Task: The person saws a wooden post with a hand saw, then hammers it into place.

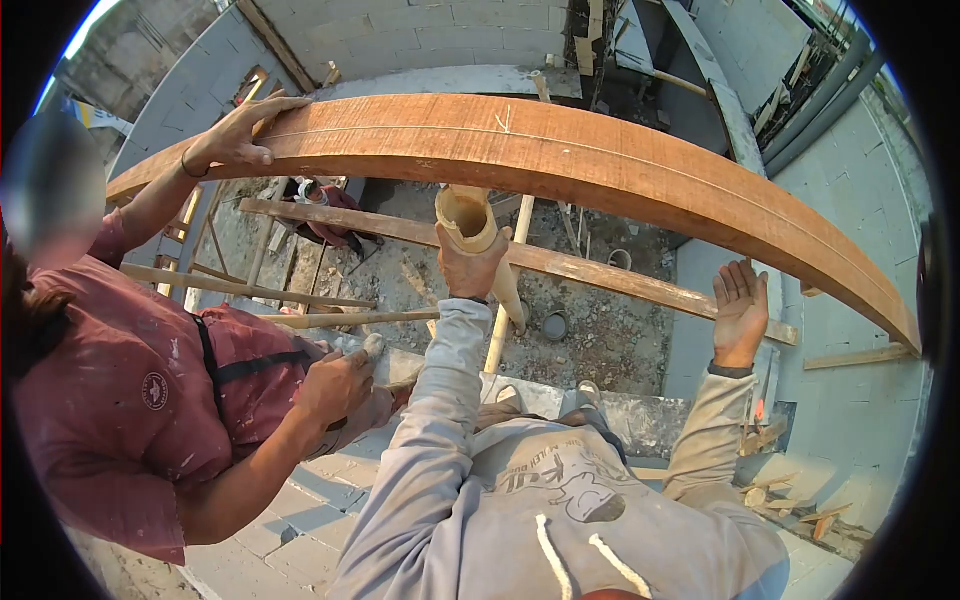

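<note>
My left hand [470, 262] is wrapped around a thick bamboo pole [482, 238] just below its hollow cut top. The pole's upper end meets the underside of a long reddish wooden beam [560, 150], and its lower part slants down toward the ground. My right hand [741, 312] is open, palm up with fingers stretched, close below the beam's lower edge on the right. A string line runs along the beam's face, with a mark scratched near its middle. On the beam's left part rests a co-worker's hand [235, 135].
The co-worker [130, 420] stands at my left in a red shirt. Below lies a rubble floor [610, 330] with a bucket [555, 325], crossed by a timber plank [600, 272]. Another person [335, 215] is down there. Block walls [850, 240] enclose the space; pipes [825, 100] lean right.
</note>
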`<state>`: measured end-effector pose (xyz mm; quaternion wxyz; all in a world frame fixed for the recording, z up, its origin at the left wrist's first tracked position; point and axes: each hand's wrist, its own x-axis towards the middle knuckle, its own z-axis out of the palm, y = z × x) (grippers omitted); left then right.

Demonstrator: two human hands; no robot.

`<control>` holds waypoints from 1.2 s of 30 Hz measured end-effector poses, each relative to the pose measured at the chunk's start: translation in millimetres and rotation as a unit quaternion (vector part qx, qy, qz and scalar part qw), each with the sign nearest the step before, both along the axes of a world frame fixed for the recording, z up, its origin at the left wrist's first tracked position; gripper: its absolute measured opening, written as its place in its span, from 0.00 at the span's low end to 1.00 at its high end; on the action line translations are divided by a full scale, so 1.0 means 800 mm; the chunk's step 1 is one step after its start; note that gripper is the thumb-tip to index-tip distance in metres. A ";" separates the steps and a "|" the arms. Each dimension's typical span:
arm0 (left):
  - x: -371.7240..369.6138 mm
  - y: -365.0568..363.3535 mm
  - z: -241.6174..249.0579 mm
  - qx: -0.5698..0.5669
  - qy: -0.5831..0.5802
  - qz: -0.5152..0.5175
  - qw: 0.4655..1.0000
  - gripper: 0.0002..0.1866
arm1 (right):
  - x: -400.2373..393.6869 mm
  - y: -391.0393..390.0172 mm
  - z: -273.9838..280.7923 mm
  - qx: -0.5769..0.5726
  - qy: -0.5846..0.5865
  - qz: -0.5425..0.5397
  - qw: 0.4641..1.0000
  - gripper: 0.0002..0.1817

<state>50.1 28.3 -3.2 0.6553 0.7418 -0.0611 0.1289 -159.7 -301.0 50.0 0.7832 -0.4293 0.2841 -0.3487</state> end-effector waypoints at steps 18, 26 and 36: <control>-0.002 -0.051 -0.015 -0.039 -0.018 0.218 0.975 0.41 | 0.049 -0.228 -0.121 0.020 -0.570 0.383 0.727 0.40; -0.002 -0.042 -0.023 0.026 -0.023 0.205 0.978 0.31 | 0.036 -0.218 -0.111 0.064 -0.465 0.288 0.835 0.41; 0.000 -0.039 -0.025 0.060 -0.014 0.228 0.972 0.38 | 0.024 -0.177 -0.065 0.074 -0.304 0.138 0.940 0.43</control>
